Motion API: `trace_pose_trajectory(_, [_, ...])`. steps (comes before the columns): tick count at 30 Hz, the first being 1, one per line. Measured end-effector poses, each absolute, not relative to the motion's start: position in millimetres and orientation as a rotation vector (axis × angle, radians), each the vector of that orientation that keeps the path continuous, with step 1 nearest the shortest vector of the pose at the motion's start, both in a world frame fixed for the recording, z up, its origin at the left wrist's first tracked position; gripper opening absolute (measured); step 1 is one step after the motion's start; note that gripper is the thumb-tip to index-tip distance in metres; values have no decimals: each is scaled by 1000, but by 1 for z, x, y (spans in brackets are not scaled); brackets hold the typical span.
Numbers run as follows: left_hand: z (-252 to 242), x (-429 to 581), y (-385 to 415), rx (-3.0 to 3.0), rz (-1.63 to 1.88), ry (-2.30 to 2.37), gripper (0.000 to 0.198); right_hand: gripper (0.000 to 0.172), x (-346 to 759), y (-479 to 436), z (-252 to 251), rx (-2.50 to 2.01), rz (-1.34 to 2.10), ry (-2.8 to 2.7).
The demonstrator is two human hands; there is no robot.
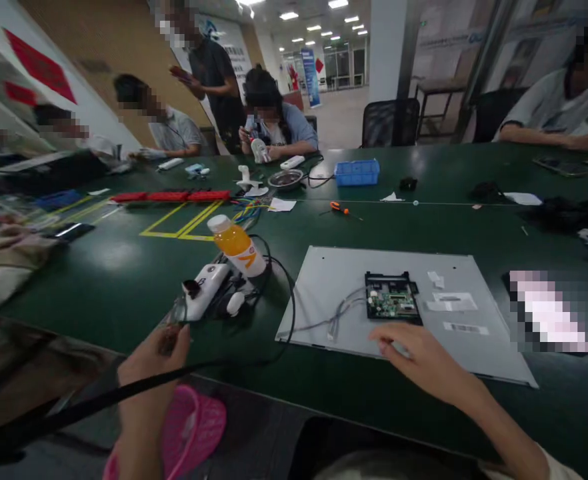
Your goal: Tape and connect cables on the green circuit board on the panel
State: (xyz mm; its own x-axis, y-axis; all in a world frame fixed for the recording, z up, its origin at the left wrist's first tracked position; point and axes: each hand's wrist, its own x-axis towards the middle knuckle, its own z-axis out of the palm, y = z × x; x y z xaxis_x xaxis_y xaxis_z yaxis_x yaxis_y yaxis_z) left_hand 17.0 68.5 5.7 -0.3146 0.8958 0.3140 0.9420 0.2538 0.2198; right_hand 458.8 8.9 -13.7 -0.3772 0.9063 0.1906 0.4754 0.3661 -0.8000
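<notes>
A flat grey metal panel (334, 280) lies on the green table (124, 273) in front of me, with a green circuit board (391, 300) in a black frame mounted on it and thin grey wires (341, 313) running off to the left. My right hand (417, 357) rests on the panel's near edge just below the board, fingers curled down. My left hand (157, 357) is at the table's near edge, pinched on a small clear-handled tool (174, 319), near a white power screwdriver (205, 290) and its black cable (284, 293).
An orange drink bottle (237, 245) lies by the screwdriver. Further back are a small orange-handled screwdriver (340, 209), a blue basket (357, 172), a metal bowl (285, 179) and red strips (169, 197). Several other people sit or stand around the table. A pink basket (194, 427) is below.
</notes>
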Motion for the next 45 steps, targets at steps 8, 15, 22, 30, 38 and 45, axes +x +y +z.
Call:
trace_pose_trajectory(8, [-20, 40, 137, -1777, 20, -2152, 33, 24, 494, 44, -47, -1382, 461, -2040])
trace_pose_trajectory(15, [-32, 31, 144, -1660, -59, -2204, 34, 24, 501, 42, -56, -1399, 275, -2014])
trace_pose_trajectory(22, [-25, 32, 127, -1532, -175, -2160, 36, 23, 507, 35, -64, -1395, 152, -2036])
trace_pose_trajectory(30, [-34, 9, 111, -1681, -35, -2199, 32, 21, 509, 32, -72, -1374, 108, -2072])
trace_pose_trajectory(38, [-46, -12, 109, -2061, -35, -1940, 27, 23, 504, 30, -68, -1385, 149, -2095])
trace_pose_trajectory(45, [-29, 7, 112, -1786, -485, -2032, 32, 23, 509, 31, -69, -1409, 124, -2077])
